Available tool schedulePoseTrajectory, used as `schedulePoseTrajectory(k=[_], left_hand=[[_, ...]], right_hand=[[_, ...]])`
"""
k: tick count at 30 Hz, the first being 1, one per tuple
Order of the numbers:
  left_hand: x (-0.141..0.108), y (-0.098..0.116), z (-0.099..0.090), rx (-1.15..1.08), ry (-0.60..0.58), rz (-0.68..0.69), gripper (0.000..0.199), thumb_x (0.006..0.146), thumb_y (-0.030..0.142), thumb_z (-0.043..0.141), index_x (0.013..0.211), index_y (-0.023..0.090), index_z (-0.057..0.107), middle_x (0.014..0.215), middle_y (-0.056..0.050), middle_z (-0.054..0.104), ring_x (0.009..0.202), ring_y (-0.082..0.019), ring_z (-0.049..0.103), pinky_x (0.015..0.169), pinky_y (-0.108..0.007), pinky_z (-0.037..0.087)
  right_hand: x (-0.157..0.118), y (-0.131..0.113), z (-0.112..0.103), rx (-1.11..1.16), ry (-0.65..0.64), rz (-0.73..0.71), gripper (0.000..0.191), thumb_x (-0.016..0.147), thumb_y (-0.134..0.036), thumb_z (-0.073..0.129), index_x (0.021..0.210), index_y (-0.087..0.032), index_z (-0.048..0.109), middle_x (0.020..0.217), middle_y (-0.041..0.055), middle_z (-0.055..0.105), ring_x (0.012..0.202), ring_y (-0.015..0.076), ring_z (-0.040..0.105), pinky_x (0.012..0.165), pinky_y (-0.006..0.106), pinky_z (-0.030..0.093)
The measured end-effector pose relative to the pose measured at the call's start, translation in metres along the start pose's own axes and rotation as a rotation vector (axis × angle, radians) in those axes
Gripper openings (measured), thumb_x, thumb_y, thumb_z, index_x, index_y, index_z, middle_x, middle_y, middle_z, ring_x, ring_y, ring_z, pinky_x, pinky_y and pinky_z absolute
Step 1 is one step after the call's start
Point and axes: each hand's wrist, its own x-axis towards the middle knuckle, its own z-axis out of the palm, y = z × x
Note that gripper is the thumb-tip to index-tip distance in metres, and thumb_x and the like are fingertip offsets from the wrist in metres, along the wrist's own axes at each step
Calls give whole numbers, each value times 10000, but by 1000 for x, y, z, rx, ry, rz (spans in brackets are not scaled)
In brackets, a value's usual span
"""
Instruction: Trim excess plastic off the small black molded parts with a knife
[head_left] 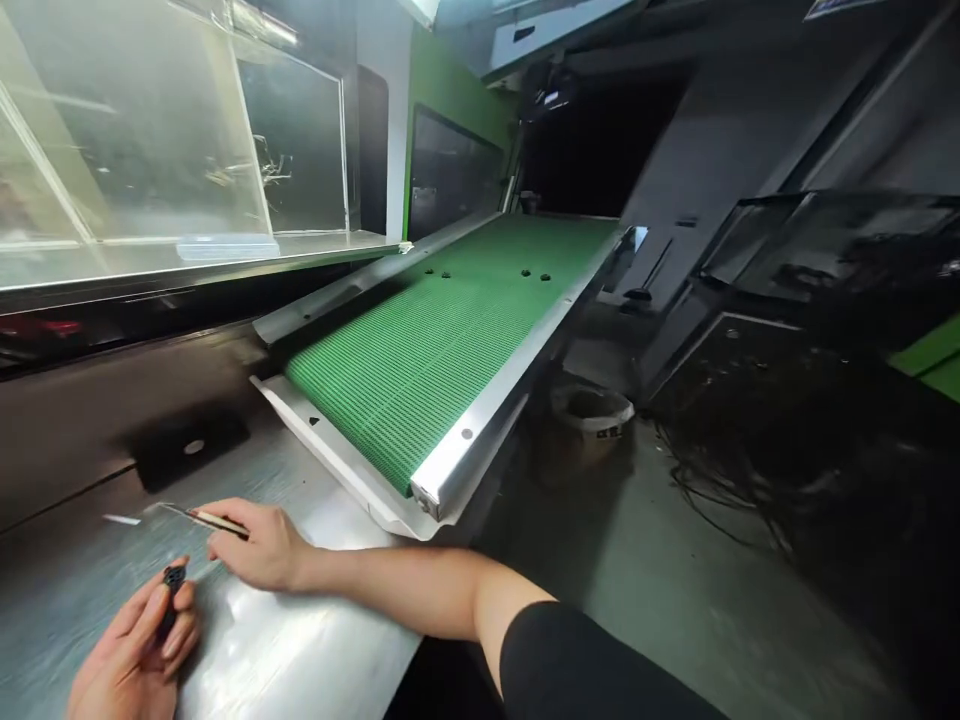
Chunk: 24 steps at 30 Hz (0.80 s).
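L hand (pixel 127 650) first: grip closed, thumb & fingers pinching a small blk part (pixel 175 578), up over the shiny metal counter (pixel 285 660). R hand (pixel 259 545) just beside it, grip curled round a slim tool (pixel 221 523) w/ pale handle, thin tip pointing L, apart from the blk part. Pale sliver (pixel 122 519) near that tip, too blurry to name. R arm (pixel 405 590) runs back to a blk sleeve (pixel 585 660), btm ctr. Beyond the counter, a green conveyor belt (pixel 420 370) w/ metal side rail (pixel 491 412), & 4 small blk pcs (pixel 545 277) on it, two pairs, L & R. Far L, see-through panel (pixel 300 140), clear tray (pixel 229 247) by its lower edge. R of belt, a bucket (pixel 592 410) on the floor (pixel 637 560), dim cables (pixel 675 470) nearby.
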Motion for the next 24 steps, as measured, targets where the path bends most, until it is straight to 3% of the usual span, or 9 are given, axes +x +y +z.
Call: schedulePoseTrajectory(k=[2, 4, 10, 17, 24], left_hand=[[-5, -2, 2, 5, -50, 17, 493, 621, 400, 1012, 1028, 211, 807, 797, 3, 621, 557, -75, 398, 427, -165, 384], [-10, -1, 5, 9, -53, 47, 465, 641, 409, 1008, 1006, 210, 800, 795, 6, 614, 555, -72, 390, 433, -163, 385], [-9, 0, 2, 10, -38, 38, 445, 689, 426, 990, 1014, 202, 784, 800, -2, 611, 564, -82, 379, 433, -171, 367], [-10, 0, 3, 3, -32, 36, 453, 669, 437, 991, 990, 205, 772, 789, 3, 603, 560, -81, 366, 436, -176, 350], [-7, -3, -3, -3, -74, 50, 451, 729, 454, 979, 1012, 191, 748, 802, 13, 601, 556, -73, 390, 434, -173, 380]], right_hand=[[0, 3, 5, 10, 33, -30, 418, 995, -195, 718, 1392, -315, 767, 1272, -23, 792, 1138, 183, 742, 1001, 244, 555], [-1, -1, 12, 47, 21, -85, 332, 1027, -225, 715, 1345, -281, 792, 1328, -6, 777, 1185, 183, 735, 1046, 238, 538], [-5, -6, 13, 20, -10, -159, 205, 1101, -341, 695, 1238, -251, 818, 1228, 9, 799, 1096, 169, 743, 985, 218, 526], [-6, 1, 12, -70, -42, -163, 266, 1125, -471, 653, 1174, -278, 830, 1071, -12, 791, 972, 167, 711, 890, 231, 513], [-6, -1, 15, -117, -30, -185, 192, 1091, -405, 707, 1073, -240, 803, 1059, -3, 783, 992, 171, 716, 923, 235, 513]])
